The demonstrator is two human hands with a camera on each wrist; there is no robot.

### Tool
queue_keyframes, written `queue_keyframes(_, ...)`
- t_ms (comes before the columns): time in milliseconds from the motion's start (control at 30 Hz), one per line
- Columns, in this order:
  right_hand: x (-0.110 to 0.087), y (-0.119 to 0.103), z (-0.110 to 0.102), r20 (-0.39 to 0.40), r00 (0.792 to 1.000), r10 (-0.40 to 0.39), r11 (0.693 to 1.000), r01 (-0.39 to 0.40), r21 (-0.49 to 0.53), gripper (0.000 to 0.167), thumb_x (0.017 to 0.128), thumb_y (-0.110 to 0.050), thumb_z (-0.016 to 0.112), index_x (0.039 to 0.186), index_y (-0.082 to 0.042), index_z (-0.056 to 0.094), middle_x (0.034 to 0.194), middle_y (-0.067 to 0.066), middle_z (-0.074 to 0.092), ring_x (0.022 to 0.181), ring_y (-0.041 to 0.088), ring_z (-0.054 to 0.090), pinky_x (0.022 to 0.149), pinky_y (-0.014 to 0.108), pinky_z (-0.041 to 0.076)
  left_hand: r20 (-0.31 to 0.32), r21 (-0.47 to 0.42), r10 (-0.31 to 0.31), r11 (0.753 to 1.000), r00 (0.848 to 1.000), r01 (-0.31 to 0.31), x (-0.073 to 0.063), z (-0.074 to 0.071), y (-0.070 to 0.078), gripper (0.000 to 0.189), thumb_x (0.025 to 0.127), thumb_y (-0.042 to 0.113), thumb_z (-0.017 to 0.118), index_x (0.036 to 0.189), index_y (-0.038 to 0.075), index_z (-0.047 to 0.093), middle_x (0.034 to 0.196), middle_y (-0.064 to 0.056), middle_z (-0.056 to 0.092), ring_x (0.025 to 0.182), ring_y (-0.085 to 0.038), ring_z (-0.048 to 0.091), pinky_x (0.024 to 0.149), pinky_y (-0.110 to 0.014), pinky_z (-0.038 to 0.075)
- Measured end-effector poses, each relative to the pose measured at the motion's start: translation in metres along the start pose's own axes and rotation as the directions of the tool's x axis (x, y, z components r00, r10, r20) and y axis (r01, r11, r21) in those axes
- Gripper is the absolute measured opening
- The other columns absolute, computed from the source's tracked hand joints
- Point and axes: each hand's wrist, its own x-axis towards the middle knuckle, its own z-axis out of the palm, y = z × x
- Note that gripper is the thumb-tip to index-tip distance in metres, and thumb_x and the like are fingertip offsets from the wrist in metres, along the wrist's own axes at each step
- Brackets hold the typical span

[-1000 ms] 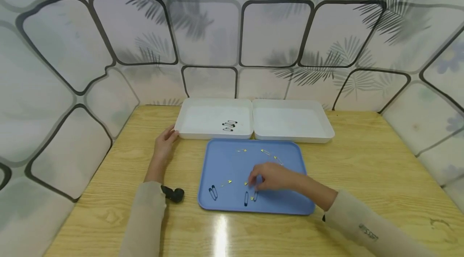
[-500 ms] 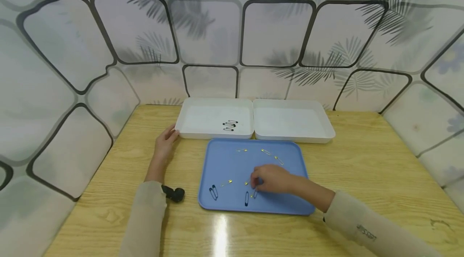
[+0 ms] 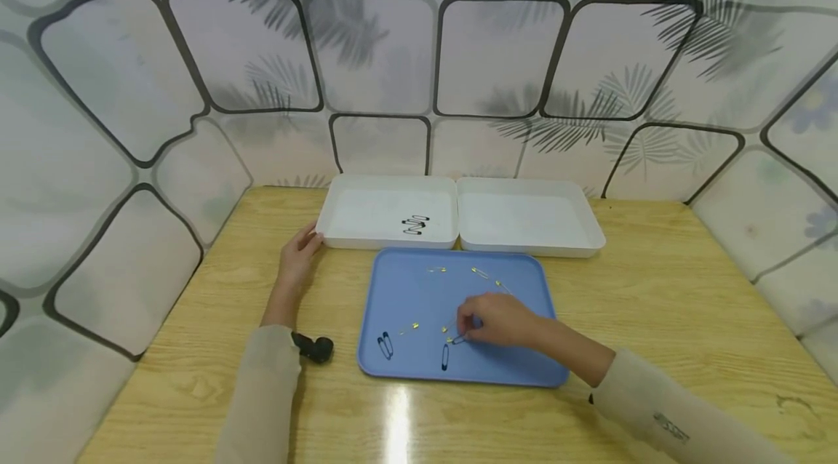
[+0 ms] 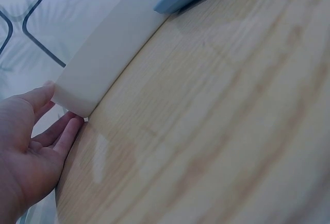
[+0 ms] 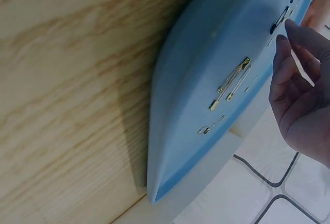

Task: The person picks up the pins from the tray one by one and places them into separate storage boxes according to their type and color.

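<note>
My right hand (image 3: 497, 318) is over the blue tray (image 3: 399, 289), thumb and bent index finger pinching at a dark-looking safety pin (image 3: 459, 339). Its far end is hidden by the fingers, and a gold head lies beside it. In the right wrist view, the right hand (image 5: 304, 95) has thumb and index tips close together near a black safety pin (image 5: 279, 20). My left hand (image 3: 298, 257) touches the near left corner of a white tray (image 3: 356, 213). In the left wrist view, the left thumb and fingertips meet the white tray's end wall (image 4: 85, 87), not wrapped round it.
Several black safety pins (image 3: 414, 224) lie in the left white tray; another white tray (image 3: 527, 213) adjoins it. On the blue tray lie gold safety pins (image 5: 232, 82), a black pair (image 3: 385, 346) and a single black safety pin (image 3: 445, 357). A patterned wall (image 3: 380, 148) stands behind.
The right fingertips have shifted slightly, and the safety pin at them has moved away from the tray's near edge and turned more sideways. The left hand stays at its corner.
</note>
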Motion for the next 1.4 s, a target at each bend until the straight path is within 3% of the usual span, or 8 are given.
queue_keyframes(233, 0.0005, 0.0019, 0.0006, 0.049, 0.999, 0.006, 1.000, -0.007, 0.001, 0.012, 0.078, -0.014, 0.073, 0.081, -0.023, 0.065, 0.074, -0.019, 0.050, 0.068, 0.003, 0.048, 0.061, 0.022, 0.043, 0.005, -0.023, -0.013, 1.000, 1.000, 0.013, 0.0010, 0.0009, 0.0013, 0.047, 0.095, 0.018, 0.052, 0.139, 0.006, 0.039, 0.135, -0.020, 0.040, 0.120, -0.028, 0.042, 0.098, -0.027, 0.035)
queue_keyframes(900, -0.0013, 0.0059, 0.0003, 0.003, 1.000, 0.021, 1.000, -0.021, -0.010, 0.017, 0.076, -0.013, 0.074, 0.078, -0.023, 0.060, 0.073, -0.016, 0.050, 0.068, 0.004, 0.048, 0.061, 0.025, 0.043, 0.015, 0.014, -0.004, 1.000, 1.000, 0.004, 0.0005, -0.0012, 0.0015, 0.049, 0.095, 0.022, 0.052, 0.139, 0.008, 0.039, 0.136, -0.019, 0.041, 0.120, -0.027, 0.042, 0.099, -0.030, 0.034)
queue_keyframes(1133, -0.0016, 0.0063, 0.0048, -0.006, 0.997, 0.079, 0.996, -0.079, 0.040, 0.016, 0.076, -0.012, 0.073, 0.076, -0.022, 0.061, 0.073, -0.016, 0.050, 0.069, 0.004, 0.048, 0.063, 0.025, 0.043, 0.002, -0.008, -0.003, 1.000, 1.000, 0.003, 0.0016, -0.0010, 0.0008, 0.048, 0.095, 0.020, 0.052, 0.139, 0.007, 0.040, 0.135, -0.019, 0.041, 0.119, -0.028, 0.043, 0.099, -0.030, 0.034)
queue_keyframes(1400, -0.0024, 0.0043, 0.0064, 0.002, 0.997, 0.081, 0.989, -0.080, 0.124, 0.017, 0.077, -0.006, 0.070, 0.074, -0.017, 0.058, 0.074, -0.011, 0.050, 0.070, 0.007, 0.047, 0.063, 0.024, 0.043, 0.003, 0.009, -0.001, 1.000, 1.000, 0.001, 0.0012, -0.0004, 0.0005, 0.046, 0.095, 0.019, 0.052, 0.138, 0.007, 0.041, 0.135, -0.019, 0.042, 0.119, -0.029, 0.044, 0.100, -0.031, 0.034)
